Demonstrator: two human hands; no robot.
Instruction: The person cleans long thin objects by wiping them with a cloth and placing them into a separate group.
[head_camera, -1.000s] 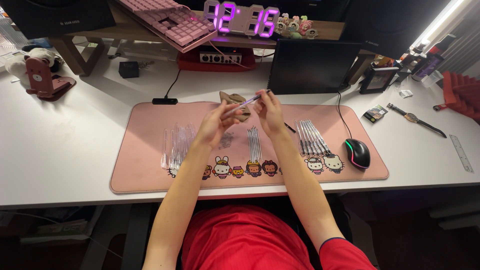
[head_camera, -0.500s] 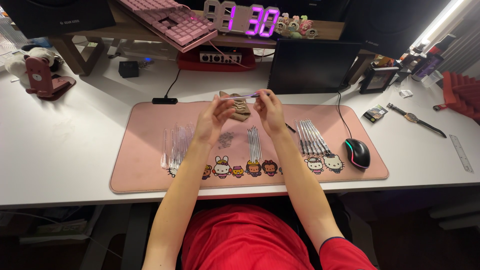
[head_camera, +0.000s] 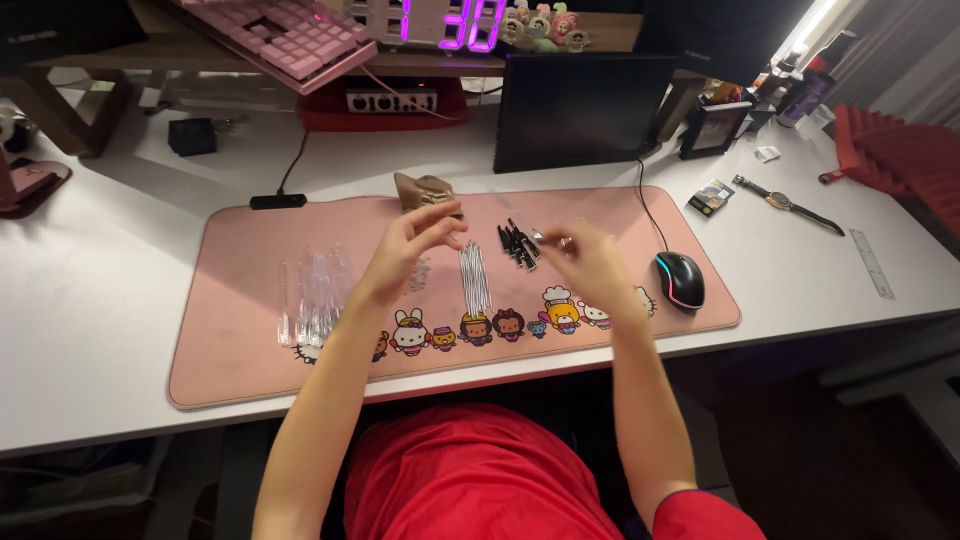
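Left hand (head_camera: 410, 245) hovers loosely open over the pink desk mat (head_camera: 250, 330), holding nothing. Right hand (head_camera: 590, 262) pinches a small silvery piece (head_camera: 548, 240), right beside the black pen parts (head_camera: 517, 245).

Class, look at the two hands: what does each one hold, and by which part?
Left hand: nothing. Right hand: a thin pen part, pinched at one end.

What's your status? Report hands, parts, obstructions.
Left hand raised over pink mat, fingers spread, empty. Right hand pinching small part above black pen pieces. Clear tubes left, mouse right, both apart.
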